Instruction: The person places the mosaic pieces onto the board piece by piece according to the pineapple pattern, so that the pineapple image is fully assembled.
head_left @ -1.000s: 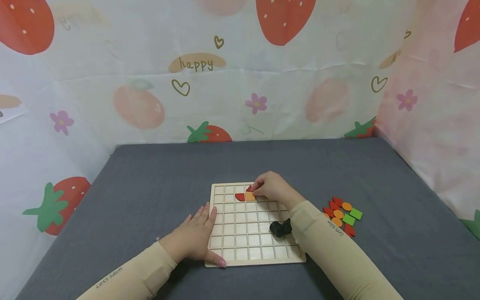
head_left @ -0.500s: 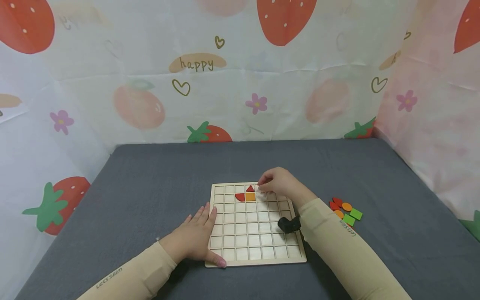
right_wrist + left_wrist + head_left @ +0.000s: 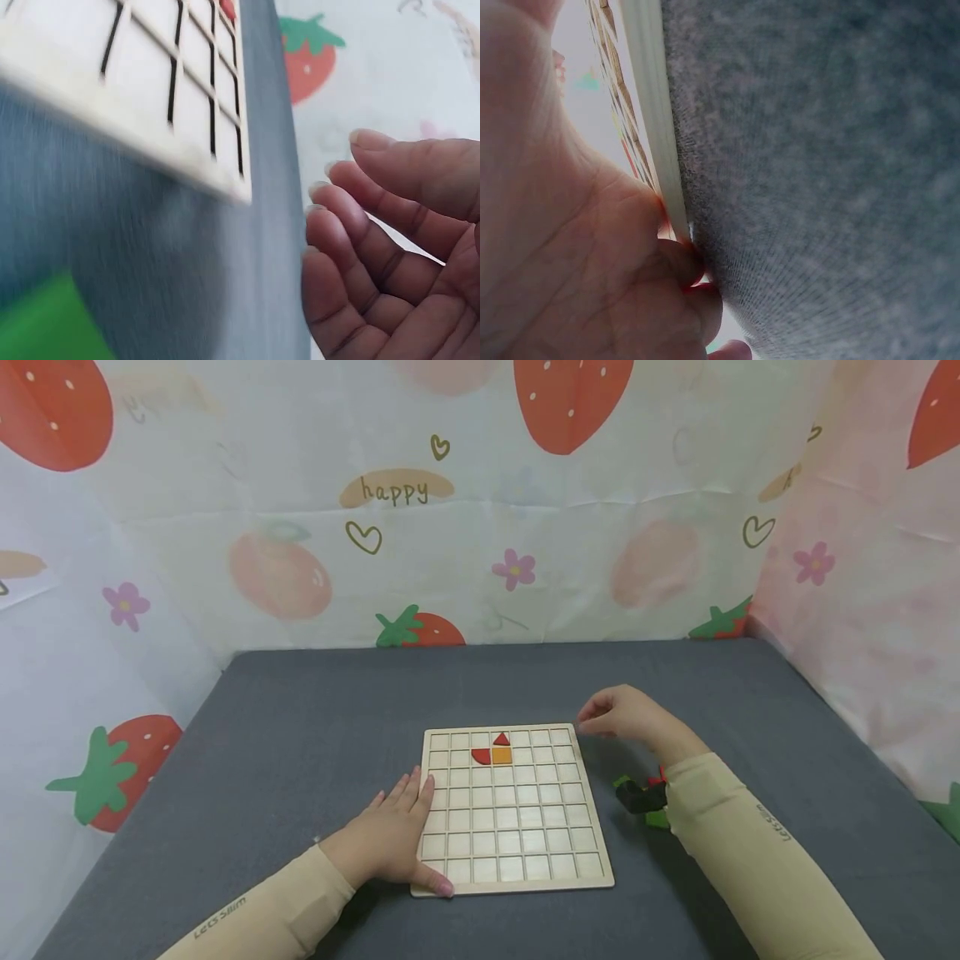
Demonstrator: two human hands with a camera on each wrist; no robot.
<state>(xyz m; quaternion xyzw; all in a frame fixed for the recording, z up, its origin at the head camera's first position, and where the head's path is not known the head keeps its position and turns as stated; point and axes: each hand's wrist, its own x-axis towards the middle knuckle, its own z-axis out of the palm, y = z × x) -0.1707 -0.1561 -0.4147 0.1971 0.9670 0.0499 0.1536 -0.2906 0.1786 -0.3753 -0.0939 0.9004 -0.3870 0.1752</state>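
Observation:
A wooden grid board (image 3: 517,887) lies on the dark cloth. My left hand (image 3: 392,837) rests along its left edge, fingers stretched out and thumb on the near-left corner. In the grid's upper rows sit a red triangle (image 3: 502,740), an orange square (image 3: 502,756) just below it, and a red quarter-circle (image 3: 481,757) left of the square. Past the far-right corner of the board hovers my right hand (image 3: 633,717); the right wrist view shows its fingers (image 3: 326,281) loosely bent, apart from the thumb, holding nothing.
Beneath my right wrist lie loose pieces, among them a green piece (image 3: 657,819); the black wrist camera (image 3: 640,796) and sleeve cover most of them. A grey cloth (image 3: 337,710) covers the table, and a printed curtain (image 3: 570,527) stands behind it.
My right hand has moved right, off the upper grid and past the board's far-right corner, uncovering the red triangle. The sleeve now hides most loose pieces. My left hand stays put.

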